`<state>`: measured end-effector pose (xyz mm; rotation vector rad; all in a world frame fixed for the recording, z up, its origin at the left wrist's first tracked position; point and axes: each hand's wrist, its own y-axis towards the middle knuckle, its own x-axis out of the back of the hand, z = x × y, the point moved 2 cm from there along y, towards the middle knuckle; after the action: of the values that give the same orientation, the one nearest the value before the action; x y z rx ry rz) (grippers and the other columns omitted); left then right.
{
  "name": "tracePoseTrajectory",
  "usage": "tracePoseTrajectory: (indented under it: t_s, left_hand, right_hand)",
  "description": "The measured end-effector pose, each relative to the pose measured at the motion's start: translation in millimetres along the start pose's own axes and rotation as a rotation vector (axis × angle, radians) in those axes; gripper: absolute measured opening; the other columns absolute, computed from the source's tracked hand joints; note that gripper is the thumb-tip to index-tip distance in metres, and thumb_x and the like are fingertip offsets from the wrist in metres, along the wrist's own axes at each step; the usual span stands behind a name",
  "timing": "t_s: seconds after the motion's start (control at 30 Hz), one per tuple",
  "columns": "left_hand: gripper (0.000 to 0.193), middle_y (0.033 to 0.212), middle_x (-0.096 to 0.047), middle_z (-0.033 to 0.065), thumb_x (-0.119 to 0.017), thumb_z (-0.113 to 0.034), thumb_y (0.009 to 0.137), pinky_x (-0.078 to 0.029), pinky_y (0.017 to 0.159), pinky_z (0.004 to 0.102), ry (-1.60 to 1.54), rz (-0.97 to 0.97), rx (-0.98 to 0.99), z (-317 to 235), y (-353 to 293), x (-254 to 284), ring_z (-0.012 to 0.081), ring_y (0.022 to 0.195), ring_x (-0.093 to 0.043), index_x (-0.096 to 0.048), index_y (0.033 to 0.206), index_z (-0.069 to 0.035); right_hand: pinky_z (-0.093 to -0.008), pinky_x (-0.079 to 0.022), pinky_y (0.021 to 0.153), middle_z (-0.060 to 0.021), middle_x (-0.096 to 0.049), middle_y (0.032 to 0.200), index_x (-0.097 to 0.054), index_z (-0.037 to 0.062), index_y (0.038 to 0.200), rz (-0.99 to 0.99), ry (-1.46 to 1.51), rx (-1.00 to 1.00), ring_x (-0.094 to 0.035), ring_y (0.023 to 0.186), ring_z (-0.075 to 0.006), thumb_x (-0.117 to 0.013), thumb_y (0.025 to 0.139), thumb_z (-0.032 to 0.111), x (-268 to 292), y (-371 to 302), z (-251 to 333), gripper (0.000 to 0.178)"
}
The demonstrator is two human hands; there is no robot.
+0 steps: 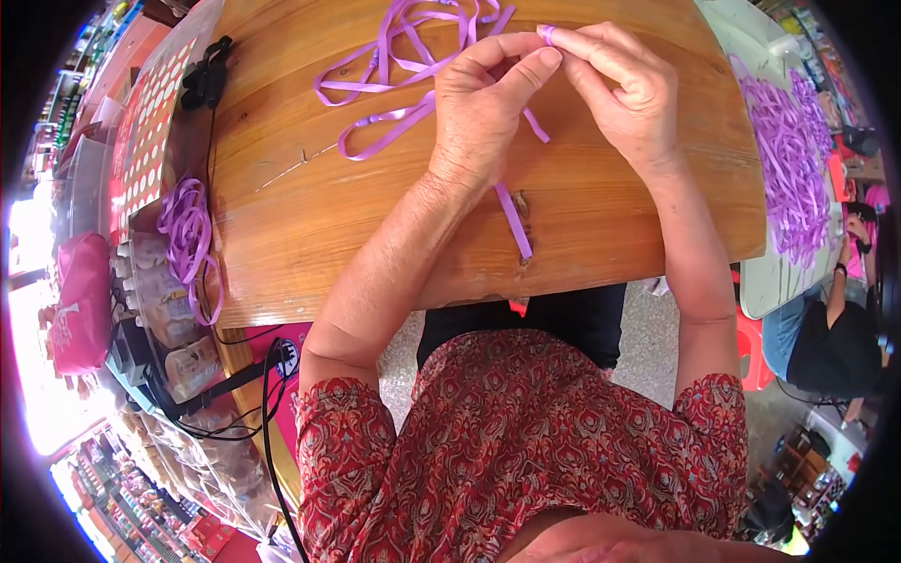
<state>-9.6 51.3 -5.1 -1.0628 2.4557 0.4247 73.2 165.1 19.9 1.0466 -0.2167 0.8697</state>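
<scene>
Above the far half of the wooden table, my left hand [474,108] and my right hand [631,98] meet at their fingertips. Both are closed in a pinch on a purple ribbon [547,35], a short shiny bit of which shows between the fingers. More of the purple ribbon lies in loose loops [383,66] beyond and left of my left hand, with shinier wrapped spots along it. One ribbon end [513,223] comes out from under my left wrist toward the near edge. Another short end [536,126] shows between my hands.
The wooden table [310,220] has a thin wire-like piece [296,169] on it. At its left edge are a black clamp-like object [206,75] and a hanging purple ribbon bundle [190,225]. To the right, a pale table [784,286] bears a ribbon heap [788,159]; another person [831,328] sits beside it.
</scene>
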Motion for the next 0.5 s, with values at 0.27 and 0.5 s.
tracePoseTrajectory:
  t_s: [0.27, 0.5]
  left_hand:
    - [0.007, 0.070, -0.059, -0.0040, -0.068, -0.008, 0.082, -0.037, 0.051, 0.0159, 0.243, -0.001, -0.101, 3, 6, 9, 0.0009, 0.060, -0.046, -0.066, 0.084, -0.002]
    - [0.010, 0.071, -0.059, -0.0026, -0.066, -0.011, 0.083, -0.036, 0.053, 0.0169, 0.185, -0.001, 0.004, -4, 2, 6, 0.0012, 0.061, -0.046, -0.064, 0.084, 0.000]
  right_hand:
    - [-0.0227, -0.050, 0.064, -0.0029, -0.065, 0.081, -0.063, 0.0055, 0.099, -0.047, -0.201, 0.079, -0.063, 0.077, -0.0133, -0.069, 0.073, -0.003, -4, -4, 6, 0.028]
    - [-0.0276, -0.049, 0.076, -0.0107, -0.066, 0.093, -0.063, 0.0011, 0.102, 0.154, 0.348, -0.306, -0.063, 0.082, -0.0167, -0.063, 0.084, 0.011, 8, 7, 5, 0.020]
